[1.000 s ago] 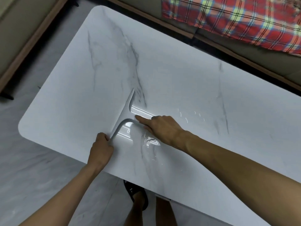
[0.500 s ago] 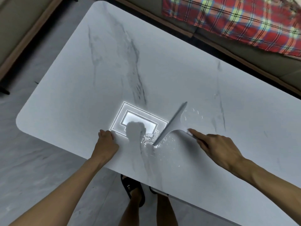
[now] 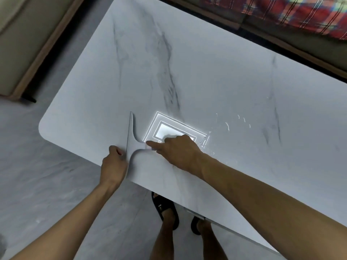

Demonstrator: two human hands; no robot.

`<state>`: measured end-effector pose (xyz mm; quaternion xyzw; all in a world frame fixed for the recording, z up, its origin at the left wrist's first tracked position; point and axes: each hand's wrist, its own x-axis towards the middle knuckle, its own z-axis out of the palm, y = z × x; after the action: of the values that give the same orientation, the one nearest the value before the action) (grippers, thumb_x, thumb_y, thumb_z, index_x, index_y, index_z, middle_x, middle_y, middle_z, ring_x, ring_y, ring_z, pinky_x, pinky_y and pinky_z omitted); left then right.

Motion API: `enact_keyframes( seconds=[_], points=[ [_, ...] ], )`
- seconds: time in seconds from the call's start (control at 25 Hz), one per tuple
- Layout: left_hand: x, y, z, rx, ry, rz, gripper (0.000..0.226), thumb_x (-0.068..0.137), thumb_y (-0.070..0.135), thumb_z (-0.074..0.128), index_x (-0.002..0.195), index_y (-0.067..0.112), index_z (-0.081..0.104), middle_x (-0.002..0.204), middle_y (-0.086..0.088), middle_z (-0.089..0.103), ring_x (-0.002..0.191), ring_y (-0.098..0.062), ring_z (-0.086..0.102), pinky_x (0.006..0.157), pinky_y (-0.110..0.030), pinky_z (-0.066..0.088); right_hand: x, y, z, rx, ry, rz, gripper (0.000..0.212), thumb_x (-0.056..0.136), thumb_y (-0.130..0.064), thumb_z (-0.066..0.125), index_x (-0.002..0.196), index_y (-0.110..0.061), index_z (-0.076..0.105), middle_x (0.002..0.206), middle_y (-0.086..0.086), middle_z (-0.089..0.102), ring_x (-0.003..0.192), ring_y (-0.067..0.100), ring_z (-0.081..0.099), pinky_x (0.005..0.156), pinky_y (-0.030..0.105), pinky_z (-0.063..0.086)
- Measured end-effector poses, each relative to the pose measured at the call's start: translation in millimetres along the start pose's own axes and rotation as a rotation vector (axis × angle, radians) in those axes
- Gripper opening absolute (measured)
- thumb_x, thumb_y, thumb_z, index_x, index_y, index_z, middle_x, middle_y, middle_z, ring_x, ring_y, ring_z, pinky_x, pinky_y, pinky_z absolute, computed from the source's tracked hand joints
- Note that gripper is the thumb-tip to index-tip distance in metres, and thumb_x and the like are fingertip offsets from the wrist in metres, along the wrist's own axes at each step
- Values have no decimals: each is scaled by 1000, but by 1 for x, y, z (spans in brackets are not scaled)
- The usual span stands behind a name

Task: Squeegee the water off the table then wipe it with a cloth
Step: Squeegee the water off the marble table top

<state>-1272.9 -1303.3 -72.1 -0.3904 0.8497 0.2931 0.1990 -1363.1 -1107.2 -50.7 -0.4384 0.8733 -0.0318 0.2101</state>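
A pale grey squeegee (image 3: 132, 145) lies blade-down on the white marble table (image 3: 187, 72), near its front edge, with the blade running away from me. My right hand (image 3: 176, 150) grips its handle, index finger stretched along it. My left hand (image 3: 113, 165) rests curled on the table's front edge, touching the blade's near end. Water droplets (image 3: 228, 125) and a wet smear glisten to the right of my right hand. No cloth is in view.
A ceiling light reflects as a bright rectangle (image 3: 169, 131) on the tabletop. A sofa with a red plaid blanket (image 3: 293, 14) runs behind the table. Another sofa base (image 3: 28, 53) stands at the left. My sandalled feet (image 3: 167, 209) stand below the front edge.
The squeegee swept from the wet patch on the right back to the left, ending by my left hand. My left hand stayed on the table edge.
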Motion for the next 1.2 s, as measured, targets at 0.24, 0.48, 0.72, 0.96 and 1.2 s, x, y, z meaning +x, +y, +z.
enact_keyframes(
  seconds=[0.24, 0.48, 0.72, 0.96, 1.2],
  points=[
    [-24, 19, 33, 110, -280, 69, 23, 85, -6, 33, 102, 7, 42, 123, -22, 53, 112, -43, 54, 87, -45, 46, -131, 81, 2, 101, -18, 329, 55, 93, -57, 2, 143, -52, 25, 87, -4, 63, 78, 27, 65, 57, 31, 36],
    [-41, 50, 51, 59, -278, 74, 13, 91, 4, 32, 96, 10, 42, 125, -23, 51, 112, -41, 53, 79, -38, 42, -232, 100, -7, 111, -69, 555, 46, 97, -53, 15, 143, -56, 24, 75, -9, 56, 71, 20, 61, 58, 30, 40],
    [-35, 38, 25, -43, -77, -23, 21, 87, 5, 31, 101, 13, 45, 92, -15, 57, 78, -33, 58, 65, -35, 45, -142, 19, 2, 158, -39, 257, 43, 102, -45, 27, 145, -49, 22, 93, 1, 62, 77, 31, 64, 60, 33, 39],
    [-44, -9, 20, 45, -128, -2, 15, 86, 3, 40, 100, 9, 44, 81, -8, 55, 69, -25, 53, 53, -31, 37, -84, -36, 34, 57, -81, 58, 52, 102, -24, 37, 149, -38, 20, 85, 6, 52, 49, 25, 38, 45, 29, 20],
    [-91, 3, 67, 0, -265, 50, 20, 83, -4, 36, 79, 16, 37, 114, -22, 57, 107, -39, 56, 73, -37, 45, -193, 39, 53, -53, -12, 179, 50, 85, -30, 64, 132, -40, 51, 54, -3, 47, 32, 22, 43, 37, 23, 23]
  ],
)
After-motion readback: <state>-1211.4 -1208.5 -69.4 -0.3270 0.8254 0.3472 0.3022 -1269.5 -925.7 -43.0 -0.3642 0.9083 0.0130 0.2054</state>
